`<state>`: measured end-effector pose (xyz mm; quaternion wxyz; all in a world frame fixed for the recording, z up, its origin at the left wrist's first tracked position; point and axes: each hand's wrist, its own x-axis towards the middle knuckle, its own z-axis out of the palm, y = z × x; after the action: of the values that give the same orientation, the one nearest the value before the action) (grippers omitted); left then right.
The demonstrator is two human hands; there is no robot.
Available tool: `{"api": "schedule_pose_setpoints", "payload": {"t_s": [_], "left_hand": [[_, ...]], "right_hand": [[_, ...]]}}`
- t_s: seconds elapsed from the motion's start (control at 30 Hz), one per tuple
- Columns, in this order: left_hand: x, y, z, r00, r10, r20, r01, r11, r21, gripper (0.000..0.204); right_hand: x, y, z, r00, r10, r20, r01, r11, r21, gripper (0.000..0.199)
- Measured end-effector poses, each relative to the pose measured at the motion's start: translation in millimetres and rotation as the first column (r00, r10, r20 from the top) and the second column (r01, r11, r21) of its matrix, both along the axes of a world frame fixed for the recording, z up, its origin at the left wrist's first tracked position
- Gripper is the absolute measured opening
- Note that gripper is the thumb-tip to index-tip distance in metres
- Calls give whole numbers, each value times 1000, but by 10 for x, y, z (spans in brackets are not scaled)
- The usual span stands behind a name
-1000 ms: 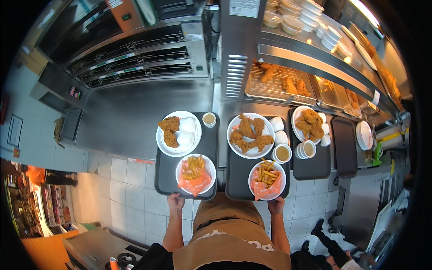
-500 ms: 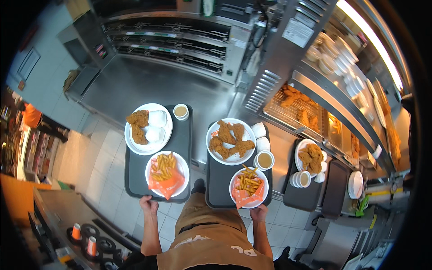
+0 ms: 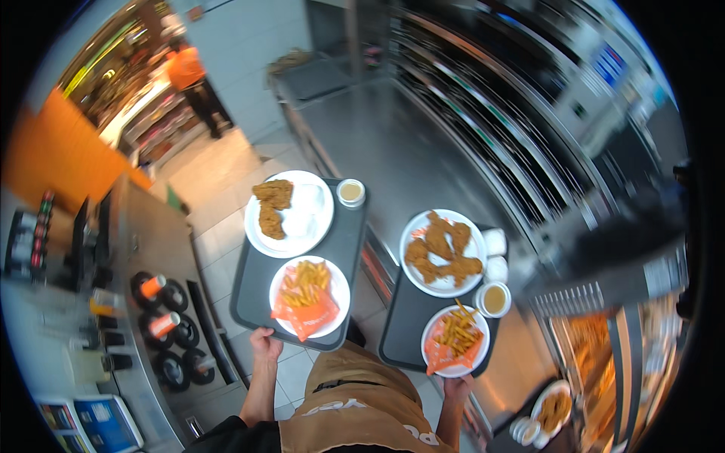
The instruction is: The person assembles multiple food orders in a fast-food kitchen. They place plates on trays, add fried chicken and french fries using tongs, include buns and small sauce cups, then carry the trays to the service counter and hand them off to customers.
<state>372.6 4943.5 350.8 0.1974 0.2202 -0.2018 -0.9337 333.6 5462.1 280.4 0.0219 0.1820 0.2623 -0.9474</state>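
Steel fills most of this kitchen: a long stainless bench (image 3: 393, 143) runs away up the middle, with racks of shelving (image 3: 521, 136) along its right side and pale floor tiles (image 3: 219, 189) to the left. Far off at the upper left a person in an orange top (image 3: 187, 72) stands by a lit serving area. On the lower left, a second counter carries round black holders with orange-capped bottles (image 3: 155, 306).

Two dark trays are carried side by side, level, above the floor and the bench edge. The left hand (image 3: 264, 346) closes its grip on the near edge of the left tray (image 3: 253, 291), fingers curled around the rim. That tray bears a white plate of fried chicken (image 3: 273, 208) with pale buns beside it, a small cup of sauce (image 3: 350, 192) at the far corner, and a plate of fries (image 3: 306, 291) on orange paper nearest the body.

The right hand (image 3: 458, 385) grips the near edge of the right tray (image 3: 400, 332), mostly hidden beneath it. This tray holds a plate of chicken pieces (image 3: 442, 249), two small white tubs (image 3: 495, 253), a cup of yellowish sauce (image 3: 495, 299), and a second plate of fries (image 3: 455, 336).

A brown apron (image 3: 355, 408) shows at the bottom between the forearms.
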Motion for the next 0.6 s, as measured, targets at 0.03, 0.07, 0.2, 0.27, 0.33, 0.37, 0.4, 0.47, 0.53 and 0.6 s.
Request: {"api": "schedule_pose_setpoints", "payload": {"t_s": [0.03,0.07,0.2,0.27,0.33,0.37,0.4,0.47,0.53,0.6], "left_hand": [[-141,-54,-13,1000,11,-28,-11,1000,-8,67],[-209,-98,5,999,34,6,-34,999,-2,68],[-614,-440,150,995,102,20,-102,995,-3,68],[-779,-737,301,989,145,10,-145,989,-15,69],[-1036,-999,384,976,215,20,-214,977,-15,69],[-1199,-1103,397,972,234,-16,-235,972,-25,69],[-1374,-1190,393,972,236,4,-235,972,-10,69],[-1609,-1474,509,944,330,13,-329,943,-40,73],[-1732,-1931,735,911,412,4,-411,909,-75,75],[-1840,-2306,1045,887,457,-62,-461,884,-77,76]], "right_hand": [[-270,-57,-20,999,25,-45,-27,999,-42,79],[-470,-102,3,999,38,-8,-38,999,-34,78],[-1424,-484,105,996,94,8,-94,995,-36,78],[-1883,-805,199,985,164,-55,-167,984,-64,78],[-2428,-1187,267,978,207,13,-206,978,-45,78],[-2751,-1394,297,970,243,13,-242,969,-46,77],[-3081,-1567,325,964,264,12,-264,964,-25,78],[-3606,-2047,458,951,308,12,-307,951,-35,79],[-4038,-2692,560,935,355,5,-355,934,-46,80],[-4401,-3250,789,902,424,-77,-430,899,-83,81]]}}
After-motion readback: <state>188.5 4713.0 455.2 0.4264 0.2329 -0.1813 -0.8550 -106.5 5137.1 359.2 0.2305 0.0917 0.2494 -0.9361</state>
